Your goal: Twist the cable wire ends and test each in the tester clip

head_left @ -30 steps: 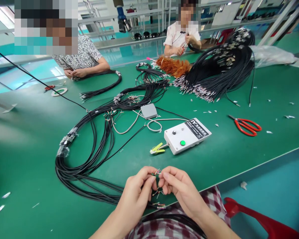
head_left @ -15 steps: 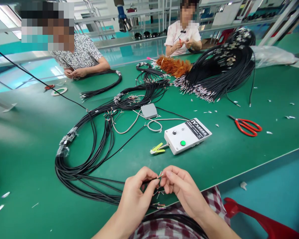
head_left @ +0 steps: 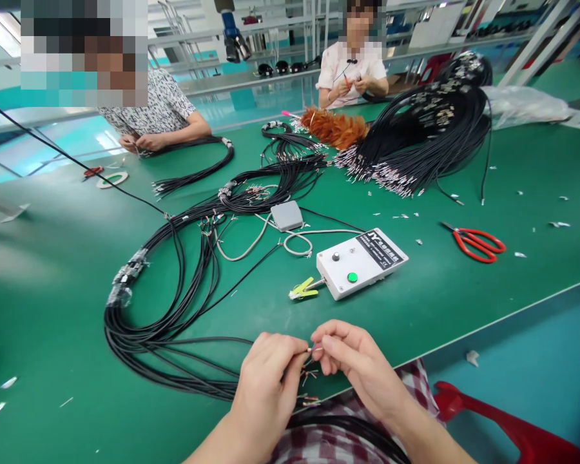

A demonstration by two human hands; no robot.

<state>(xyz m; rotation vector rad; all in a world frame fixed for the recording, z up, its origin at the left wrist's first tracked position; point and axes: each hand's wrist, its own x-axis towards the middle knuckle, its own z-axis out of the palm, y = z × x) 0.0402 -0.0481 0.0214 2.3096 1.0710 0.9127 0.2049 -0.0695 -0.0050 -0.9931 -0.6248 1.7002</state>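
My left hand [head_left: 272, 377] is closed on the end of a black cable [head_left: 222, 339], pinching it between thumb and forefinger. Thin coloured wires [head_left: 316, 348] stick out of that end. The fingers of my right hand [head_left: 350, 357] pinch these wires close to the left fingertips. Several more cables of the bundle [head_left: 125, 361] run under my left hand, their stripped ends [head_left: 310, 401] showing below it. Beyond my hands lies a white box [head_left: 360, 264] with a knob, a green button and a yellow-green clip [head_left: 303, 289] at its front.
Red-handled scissors [head_left: 478, 245] lie on the right of the green table [head_left: 464, 309]. A grey square block [head_left: 287, 216] sits behind the box. A large heap of black cables [head_left: 415, 135] lies at the back right. Two people sit across the table, handling cables.
My left hand has rolled over so its back faces up more, with the fingers closer together. My right fingers stay at the wires. The view has shifted slightly.
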